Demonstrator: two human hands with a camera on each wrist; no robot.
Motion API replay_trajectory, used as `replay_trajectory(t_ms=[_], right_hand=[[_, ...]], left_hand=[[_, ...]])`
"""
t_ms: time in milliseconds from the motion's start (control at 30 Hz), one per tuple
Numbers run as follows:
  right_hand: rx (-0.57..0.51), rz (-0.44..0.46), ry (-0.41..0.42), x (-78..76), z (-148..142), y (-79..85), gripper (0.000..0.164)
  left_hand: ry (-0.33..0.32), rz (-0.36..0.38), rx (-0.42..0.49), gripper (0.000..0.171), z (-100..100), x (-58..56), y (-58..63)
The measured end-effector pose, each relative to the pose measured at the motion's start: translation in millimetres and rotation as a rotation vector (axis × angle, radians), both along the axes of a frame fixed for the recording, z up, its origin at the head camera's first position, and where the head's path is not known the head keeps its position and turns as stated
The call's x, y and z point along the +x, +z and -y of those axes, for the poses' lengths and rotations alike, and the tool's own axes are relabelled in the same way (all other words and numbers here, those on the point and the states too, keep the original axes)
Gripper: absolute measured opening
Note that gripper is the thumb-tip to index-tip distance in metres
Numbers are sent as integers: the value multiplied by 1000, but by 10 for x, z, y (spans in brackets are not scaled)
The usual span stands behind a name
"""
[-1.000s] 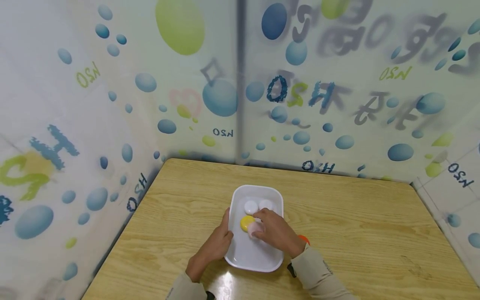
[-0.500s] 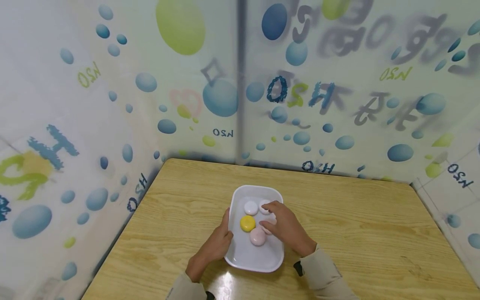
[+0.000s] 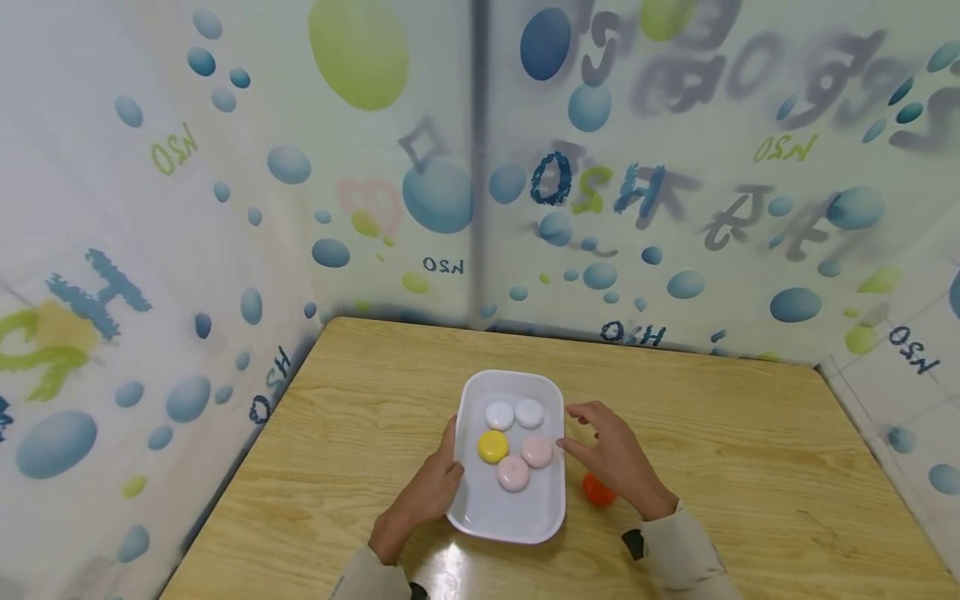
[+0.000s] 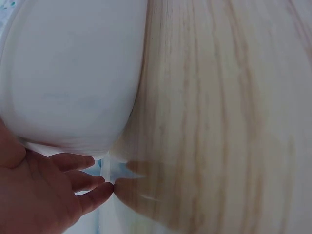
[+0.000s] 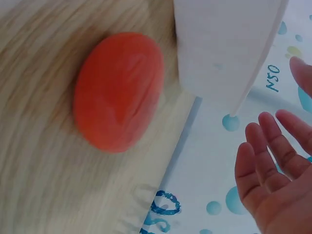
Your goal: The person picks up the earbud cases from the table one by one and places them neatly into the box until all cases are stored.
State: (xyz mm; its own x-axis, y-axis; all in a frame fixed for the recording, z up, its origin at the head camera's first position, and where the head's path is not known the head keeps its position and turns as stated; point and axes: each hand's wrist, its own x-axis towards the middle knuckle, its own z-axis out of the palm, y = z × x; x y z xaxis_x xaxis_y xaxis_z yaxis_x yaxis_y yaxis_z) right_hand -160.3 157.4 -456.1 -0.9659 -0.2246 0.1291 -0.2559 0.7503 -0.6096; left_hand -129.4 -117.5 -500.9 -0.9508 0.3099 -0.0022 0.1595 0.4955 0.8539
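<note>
A white tray (image 3: 510,517) rests on the table with two white round pieces (image 3: 500,415), one yellow round piece (image 3: 493,447) and two pink round pieces (image 3: 537,451) in it. At the tray's left side, my left hand (image 3: 433,485) holds the rim, thumb at the edge and fingers along the outside; the left wrist view shows those fingers (image 4: 78,170) by the tray's wall. Just off the right rim, my right hand (image 3: 617,454) is loosely spread and holds nothing. Below it a glossy orange-red oval piece (image 5: 119,92) lies on the table, partly behind the hand in the head view.
The wooden table (image 3: 720,450) extends to both sides of the tray. Patterned white walls (image 3: 637,250) with blue and green dots stand along its far and left edges.
My right hand has let go of a pink round piece in the tray and drawn right past the rim, leaving both pink pieces in view. The left hand stays at the tray.
</note>
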Motion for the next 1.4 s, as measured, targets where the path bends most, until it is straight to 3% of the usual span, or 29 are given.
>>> replay_trajectory(t_ms=[367, 600, 733, 933, 1400], right_hand=[[58, 86, 15, 138, -239, -143, 56], [129, 172, 93, 184, -354, -208, 61], [183, 156, 170, 194, -428, -272, 66], [170, 175, 234, 194, -494, -341, 65], [199, 214, 209, 165, -485, -384, 53]], left_hand=[[1, -20, 0, 64, 1, -3, -20], [-1, -26, 7, 63, 8, -7, 2], [-7, -9, 6, 63, 6, -6, -11], [-1, 2, 0, 63, 9, -5, -7], [-3, 34, 0, 63, 5, -4, 4]])
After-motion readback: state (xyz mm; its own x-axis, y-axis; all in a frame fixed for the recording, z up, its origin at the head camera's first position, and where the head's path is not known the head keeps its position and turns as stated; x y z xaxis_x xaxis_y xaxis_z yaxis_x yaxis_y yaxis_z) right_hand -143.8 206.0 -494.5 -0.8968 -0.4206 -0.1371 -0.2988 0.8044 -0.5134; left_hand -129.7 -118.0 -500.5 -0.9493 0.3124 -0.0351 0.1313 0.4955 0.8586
